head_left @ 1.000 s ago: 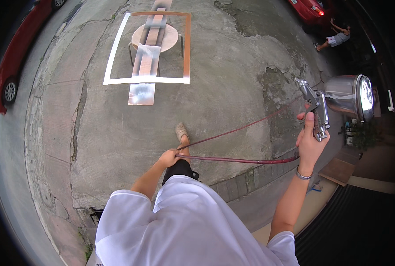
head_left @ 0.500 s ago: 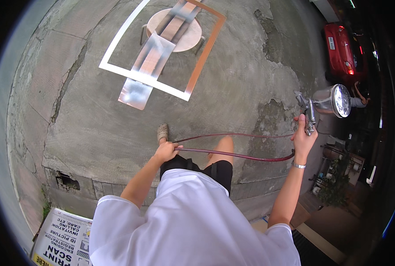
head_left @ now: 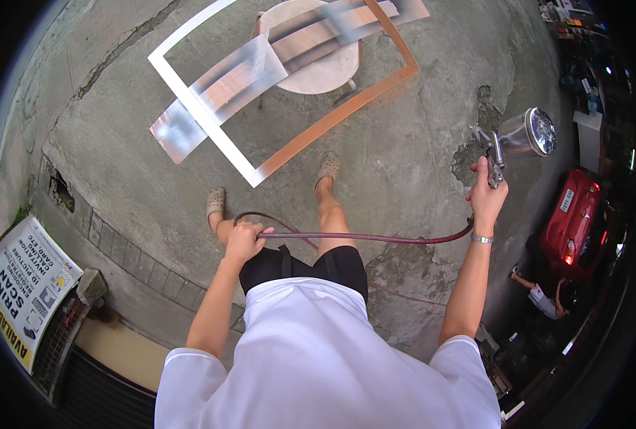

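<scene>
In my right hand (head_left: 487,193), out to the right, is a metal spray gun (head_left: 498,154) with a silver paint cup (head_left: 529,134) on it. A dark red air hose (head_left: 375,238) runs from the gun's handle across my body, and my left hand (head_left: 246,240) grips it near my thigh. Ahead of me lies a rectangular frame (head_left: 202,114), white on its left and near-left sides, orange-brown on the side nearest my right. Beneath it, long boards (head_left: 243,75) with grey and white overspray rest across a round stool (head_left: 325,80). The gun is well apart from the frame.
Rough, cracked concrete (head_left: 396,164) surrounds the stool. To the right stand a red car (head_left: 572,214) and a person (head_left: 545,300). A printed sign (head_left: 28,286) is at the lower left, near a low kerb (head_left: 128,254). The hose's slack trails behind my legs.
My view and body have turned, so the frame and boards appear rotated clockwise. The left foot has moved left, and both feet now show. Both hands keep hold of the hose and gun.
</scene>
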Demonstrator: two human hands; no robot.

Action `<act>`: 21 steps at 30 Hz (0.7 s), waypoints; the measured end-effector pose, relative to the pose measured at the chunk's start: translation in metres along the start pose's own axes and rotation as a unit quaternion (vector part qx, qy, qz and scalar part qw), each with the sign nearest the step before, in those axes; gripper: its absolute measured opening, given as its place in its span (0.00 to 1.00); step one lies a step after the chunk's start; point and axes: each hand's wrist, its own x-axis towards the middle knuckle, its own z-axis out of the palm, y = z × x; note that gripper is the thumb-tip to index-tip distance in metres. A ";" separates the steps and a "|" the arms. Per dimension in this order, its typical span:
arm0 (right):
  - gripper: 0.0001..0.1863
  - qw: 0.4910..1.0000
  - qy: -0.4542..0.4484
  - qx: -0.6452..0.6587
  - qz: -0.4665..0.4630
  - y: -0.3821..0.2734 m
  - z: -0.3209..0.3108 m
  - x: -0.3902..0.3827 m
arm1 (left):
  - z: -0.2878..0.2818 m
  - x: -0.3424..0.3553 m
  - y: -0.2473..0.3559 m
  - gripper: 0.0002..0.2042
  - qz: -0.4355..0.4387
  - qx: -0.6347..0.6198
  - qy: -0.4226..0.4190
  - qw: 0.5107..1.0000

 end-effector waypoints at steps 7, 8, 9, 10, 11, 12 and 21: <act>0.22 0.999 -0.039 -0.013 0.006 0.070 0.060 0.149 | 0.050 0.062 0.077 0.22 -0.076 0.037 0.043 0.995; 0.22 0.998 -0.064 0.002 0.022 0.076 0.066 0.150 | 0.053 0.066 0.079 0.22 -0.093 0.042 0.046 0.994; 0.22 0.995 -0.090 0.016 0.046 0.081 0.072 0.147 | 0.054 0.068 0.080 0.23 -0.113 0.055 0.047 0.991; 0.22 0.990 -0.114 0.023 0.075 0.086 0.076 0.144 | 0.057 0.070 0.079 0.23 -0.134 0.073 0.043 0.987; 0.21 0.983 -0.154 0.051 0.091 0.088 0.076 0.136 | 0.058 0.071 0.077 0.23 -0.137 0.069 0.056 0.987; 0.21 0.977 -0.183 0.070 0.082 0.090 0.076 0.127 | 0.058 0.071 0.076 0.23 -0.149 0.074 0.055 0.985; 0.21 0.972 -0.230 0.029 -0.033 0.110 0.109 0.151 | 0.079 0.084 0.104 0.22 -0.170 0.081 0.053 0.981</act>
